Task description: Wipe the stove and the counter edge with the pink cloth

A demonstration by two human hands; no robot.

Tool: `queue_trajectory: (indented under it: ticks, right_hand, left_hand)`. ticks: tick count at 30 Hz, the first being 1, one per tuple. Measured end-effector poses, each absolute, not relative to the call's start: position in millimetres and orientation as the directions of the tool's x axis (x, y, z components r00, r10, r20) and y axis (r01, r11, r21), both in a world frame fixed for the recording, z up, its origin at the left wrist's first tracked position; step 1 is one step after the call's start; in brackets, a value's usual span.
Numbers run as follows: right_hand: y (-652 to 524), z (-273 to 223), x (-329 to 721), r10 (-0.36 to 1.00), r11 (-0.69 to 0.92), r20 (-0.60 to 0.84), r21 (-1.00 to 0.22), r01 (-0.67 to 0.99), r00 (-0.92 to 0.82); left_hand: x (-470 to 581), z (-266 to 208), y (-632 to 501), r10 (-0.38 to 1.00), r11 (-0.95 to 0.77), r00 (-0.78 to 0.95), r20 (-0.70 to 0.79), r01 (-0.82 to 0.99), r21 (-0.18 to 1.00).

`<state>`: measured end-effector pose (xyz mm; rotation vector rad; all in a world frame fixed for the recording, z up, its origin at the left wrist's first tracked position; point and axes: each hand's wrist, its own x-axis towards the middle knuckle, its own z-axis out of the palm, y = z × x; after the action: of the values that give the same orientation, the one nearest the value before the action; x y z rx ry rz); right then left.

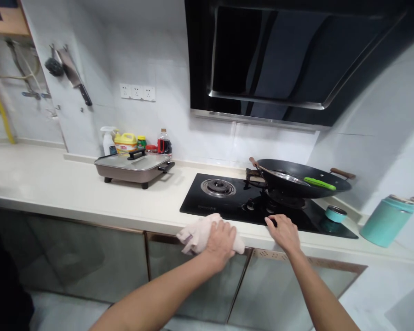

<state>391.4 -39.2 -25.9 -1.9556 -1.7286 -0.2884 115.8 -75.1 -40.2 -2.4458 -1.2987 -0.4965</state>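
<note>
From my end, the left hand [222,241] sits at the lower centre of the frame, fingers clamped over a pale pink cloth [196,233]. The cloth is bunched beneath the palm at the front edge of the white counter [55,179], with loose folds out to the left. The right hand [285,229] is well apart from it, right of centre, its fingers loosely bent and nothing visible in its grasp. Its fingertips are at the near edge of the black cooktop [224,206]; I can't tell whether they touch the glass. Toward the right of the frame, I see a dark wok [310,169] over the far burner, a green-handled utensil [319,184] lying across it. Just below that, a small teal cup [335,214] stands on the cooktop's corner, and a teal canister [388,220] is near it at the right edge. Left of centre, I have a lidded electric pan [133,173] on the counter.
</note>
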Motion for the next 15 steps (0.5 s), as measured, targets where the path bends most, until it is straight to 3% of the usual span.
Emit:
queue_trajectory:
  ticks: [6,11,15]
  right_hand:
    - [-32,-41,405,0.856,-0.062,0.495,-0.186,0.981,0.148]
    - [-24,-51,417,0.864,-0.035,0.484,-0.216,0.976,0.138]
    - [-20,-55,425,0.874,-0.040,0.459,-0.258,0.965,0.159]
  left_hand:
    - [197,-48,-64,0.493,-0.643,0.708,0.505,0.688,-0.337]
    - [175,-48,-60,0.291,-0.688,0.803,0.521,0.553,-0.469]
    - [121,-45,-59,0.379,-0.640,0.771,0.512,0.617,-0.457]
